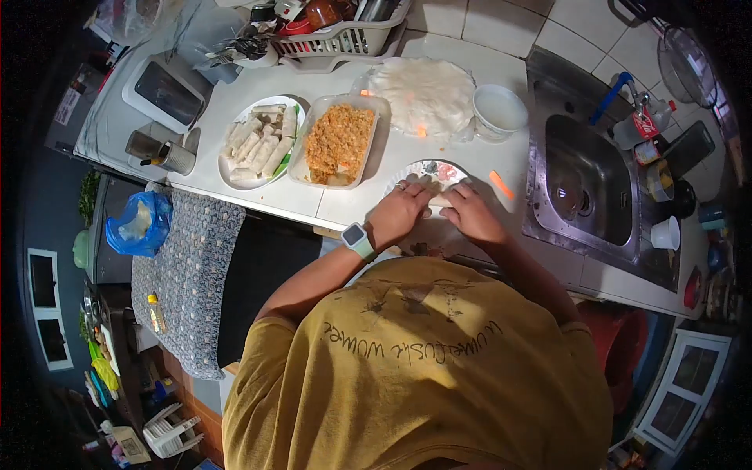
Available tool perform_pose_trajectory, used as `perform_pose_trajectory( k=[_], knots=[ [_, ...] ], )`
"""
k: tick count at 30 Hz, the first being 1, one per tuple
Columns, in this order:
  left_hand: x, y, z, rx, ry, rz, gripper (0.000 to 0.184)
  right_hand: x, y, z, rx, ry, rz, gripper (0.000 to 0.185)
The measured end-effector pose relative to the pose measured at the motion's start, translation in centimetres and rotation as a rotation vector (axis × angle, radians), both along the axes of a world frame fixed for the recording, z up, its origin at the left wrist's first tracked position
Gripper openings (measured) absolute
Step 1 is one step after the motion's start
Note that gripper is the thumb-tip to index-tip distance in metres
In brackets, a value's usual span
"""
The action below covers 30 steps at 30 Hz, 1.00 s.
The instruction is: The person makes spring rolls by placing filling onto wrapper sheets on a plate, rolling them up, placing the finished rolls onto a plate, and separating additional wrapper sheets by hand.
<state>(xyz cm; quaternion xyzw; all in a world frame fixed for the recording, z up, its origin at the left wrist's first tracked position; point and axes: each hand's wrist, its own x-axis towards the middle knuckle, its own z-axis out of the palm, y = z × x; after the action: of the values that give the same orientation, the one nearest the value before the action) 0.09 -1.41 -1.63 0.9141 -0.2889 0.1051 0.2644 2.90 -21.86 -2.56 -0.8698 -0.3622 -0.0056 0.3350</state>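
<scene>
My left hand (398, 210), with a watch on its wrist, is over the near side of a patterned plate (407, 170). Its fingers are curled down on a pale spring roll (440, 200), partly hidden under both hands. From the other side, my right hand (475, 215) presses its fingers and thumb on the same roll. Left of the plate stands a plastic tub of orange-brown filling (338, 141). Beyond it lies a stack of round white wrappers (421, 94), beside a bowl of whitish liquid (500, 110). Finished-looking rolls (258, 149) lie piled on a white plate (235, 179) farther left.
A metal sink (589, 176) with a blue tap (612, 95) is at the right. Orange strips (500, 185) lie on the counter (294, 200) near my right hand. A dish rack (337, 45) stands at the back, and a steel cup (178, 159) at the left.
</scene>
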Motion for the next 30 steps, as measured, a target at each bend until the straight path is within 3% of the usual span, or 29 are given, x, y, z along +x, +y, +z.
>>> perform_pose_trajectory(
  k=[3, 8, 15, 18, 21, 24, 26, 30],
  knots=[
    [0.8, 0.1, -0.2, -0.082, -0.015, -0.024, 0.037, 0.2, 0.1, -0.5, -0.073, -0.091, -0.058, 0.028],
    [1.5, 0.4, 0.7, -0.121, 0.193, -0.006, 0.038, 0.6, 0.3, 0.4, -0.226, -0.02, -0.066, 0.022],
    [1.5, 0.3, 0.7, -0.176, 0.143, -0.071, 0.03, 1.2, 0.1, 0.3, -0.043, 0.078, -0.007, 0.011],
    [1.4, 0.4, 1.4, -0.027, 0.031, 0.011, 0.029, 1.8, 0.2, 0.8, 0.036, 0.073, -0.017, 0.008],
    [1.9, 0.7, 0.1, 0.019, 0.006, -0.031, 0.031, 2.3, 0.1, 1.0, -0.17, 0.224, -0.025, 0.016],
    [1.3, 0.3, 1.0, -0.054, -0.008, 0.034, 0.031, 2.3, 0.2, -0.1, -0.07, 0.171, -0.033, 0.023],
    [0.3, 0.2, 2.1, 0.103, 0.05, 0.123, 0.033, 1.9, 0.7, 0.1, 0.101, -0.316, 0.049, 0.018],
    [0.4, 0.8, -1.2, 0.169, -0.173, 0.068, 0.04, 1.1, 0.1, 0.0, -0.002, -0.283, 0.087, 0.021]
  ],
)
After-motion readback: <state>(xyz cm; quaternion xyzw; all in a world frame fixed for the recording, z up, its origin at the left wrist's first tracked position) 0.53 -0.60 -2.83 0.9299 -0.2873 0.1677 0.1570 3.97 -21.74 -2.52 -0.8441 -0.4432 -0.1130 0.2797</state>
